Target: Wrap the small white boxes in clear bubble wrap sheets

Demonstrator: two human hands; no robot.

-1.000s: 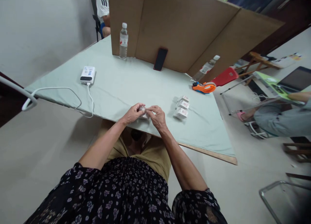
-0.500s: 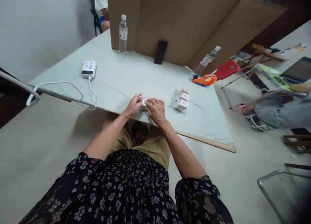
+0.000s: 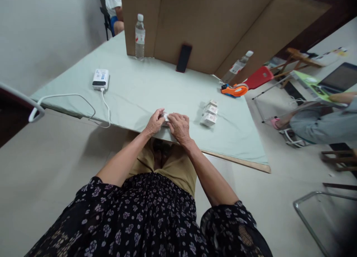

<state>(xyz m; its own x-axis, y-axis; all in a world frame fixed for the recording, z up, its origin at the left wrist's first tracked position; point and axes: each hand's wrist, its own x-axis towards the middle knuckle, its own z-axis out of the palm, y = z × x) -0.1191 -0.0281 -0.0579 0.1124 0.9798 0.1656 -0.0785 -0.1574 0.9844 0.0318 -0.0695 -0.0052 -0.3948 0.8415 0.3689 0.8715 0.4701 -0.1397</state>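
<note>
A small white box lies at the near edge of the table, between my two hands and partly covered by them. My left hand grips its left side, thumb and fingers closed on it. From the right, my right hand has its bent fingers over the box's top and right side. To the right of my hands stand several similar small white boxes with printed faces, close together in a row.
A power bank with a white cable lies at the left. Along a cardboard screen stand a water bottle, a phone and another bottle. An orange tape dispenser lies at the right edge. A person sits at far right, another behind the screen.
My hands stay on the small box with only slight finger shifts; the left fingers sit a little closer around it. The whole view has shifted slightly.
</note>
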